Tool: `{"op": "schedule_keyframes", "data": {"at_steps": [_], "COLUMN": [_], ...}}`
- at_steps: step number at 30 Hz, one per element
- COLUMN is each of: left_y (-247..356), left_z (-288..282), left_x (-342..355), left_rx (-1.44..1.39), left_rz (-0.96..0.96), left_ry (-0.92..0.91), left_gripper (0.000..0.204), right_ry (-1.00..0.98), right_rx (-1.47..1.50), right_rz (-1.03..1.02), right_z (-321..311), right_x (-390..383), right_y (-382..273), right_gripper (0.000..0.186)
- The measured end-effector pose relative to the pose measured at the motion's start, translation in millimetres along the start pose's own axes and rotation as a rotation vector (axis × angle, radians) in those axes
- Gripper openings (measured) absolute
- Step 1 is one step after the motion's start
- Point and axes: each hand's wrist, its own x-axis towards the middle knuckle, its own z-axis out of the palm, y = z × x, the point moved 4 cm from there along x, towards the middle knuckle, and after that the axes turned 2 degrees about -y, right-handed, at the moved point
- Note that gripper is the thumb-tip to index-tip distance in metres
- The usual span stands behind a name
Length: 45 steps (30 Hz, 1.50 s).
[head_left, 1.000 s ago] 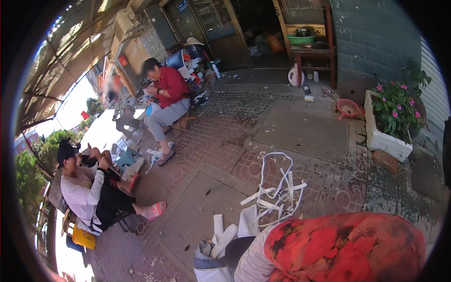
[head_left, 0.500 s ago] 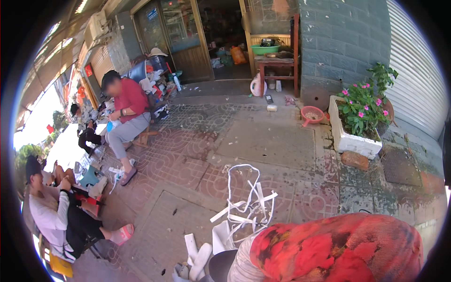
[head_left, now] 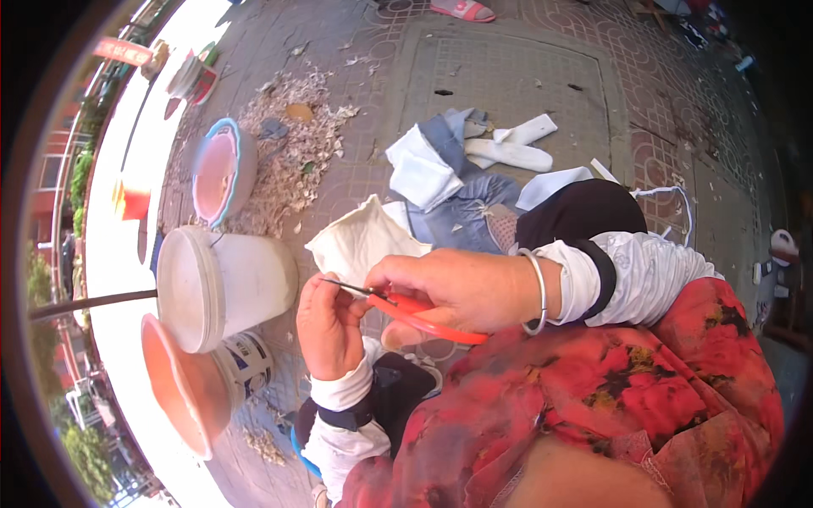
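Note:
Red-handled scissors [head_left: 415, 317] lie in my right hand [head_left: 466, 292], whose fingers are closed round the handles. Their dark narrow blades point left, with the tips at the fingertips of my left hand [head_left: 329, 334]. That hand is closed in a pinch at the near edge of a white cloth [head_left: 364, 239]. The cloth spreads out just beyond both hands, and its lower edge is hidden behind my fingers. A white folded piece [head_left: 423, 178] and blue-grey fabric [head_left: 474, 212] lie past it, beside white, glove-like finger shapes [head_left: 517, 148].
On the left stand a white bucket [head_left: 246, 284], an orange basin [head_left: 174, 381] and a pink basin with a blue rim [head_left: 224, 173]. Pale scraps [head_left: 296, 127] litter the paving behind them. White strips [head_left: 677, 199] lie to the right, and a person's pink sandal [head_left: 463, 10] shows at the far edge.
My view has swung down and left, away from the doorway and the seated people. Both hands, the scissors and the cloth are now in sight; earlier they were out of the picture.

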Motion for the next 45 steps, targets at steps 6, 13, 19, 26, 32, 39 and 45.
{"op": "schedule_keyframes", "data": {"at_steps": [6,13,19,26,32,39,45], "left_y": [9.5,15.1,15.2,19.8,18.5,23.3,19.8], "left_z": [-36.3,-42.6,-62.3,-66.7,-73.2,-66.4,-69.3], "left_x": [-28.6,-32.6,-27.2,-27.6,-27.7,-29.0,-26.0], "left_rx": [-0.05,-0.069,-0.118,-0.135,-0.168,-0.194,-0.204], "left_rz": [0.073,0.087,0.128,0.134,0.134,0.122,0.126], "left_ry": [0.11,0.095,0.006,0.032,0.011,0.067,0.019], "left_gripper": [0.007,0.01,0.014,0.012,0.013,0.01,0.011], "right_ry": [-0.146,-0.201,-0.188,-0.239,-0.224,-0.212,-0.178], "right_rx": [0.148,0.127,0.088,0.114,0.108,0.116,0.07], "right_rz": [0.033,0.154,0.13,0.155,0.123,0.126,0.08], "right_z": [41.7,52.5,57.0,61.7,67.8,67.5,65.4], "right_x": [19.7,22.5,34.2,42.4,43.5,45.0,46.5], "right_y": [17.0,17.7,20.8,20.4,24.1,25.2,22.9], "right_gripper": [0.048,0.048,0.048,0.039,0.039,0.046,0.046]}}
